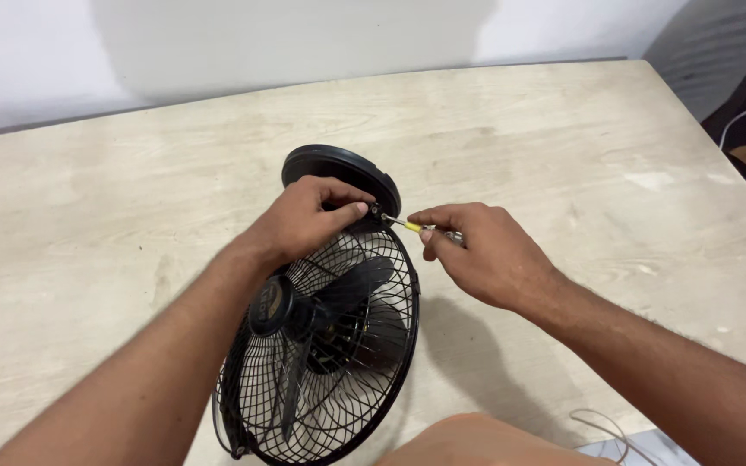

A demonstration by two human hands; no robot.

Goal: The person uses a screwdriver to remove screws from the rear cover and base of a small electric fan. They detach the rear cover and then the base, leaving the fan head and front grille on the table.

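Bare table (563,129), fan (321,345) central, hands (304,220) meeting

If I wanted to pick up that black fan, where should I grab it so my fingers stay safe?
Probably best by the round base, coming from the far side of the table. The base is solid and smooth, while the wire cage has gaps that small fingers could slip through toward the blades. The left hand steadies it near the top, and the right hand holds a small screwdriver there.
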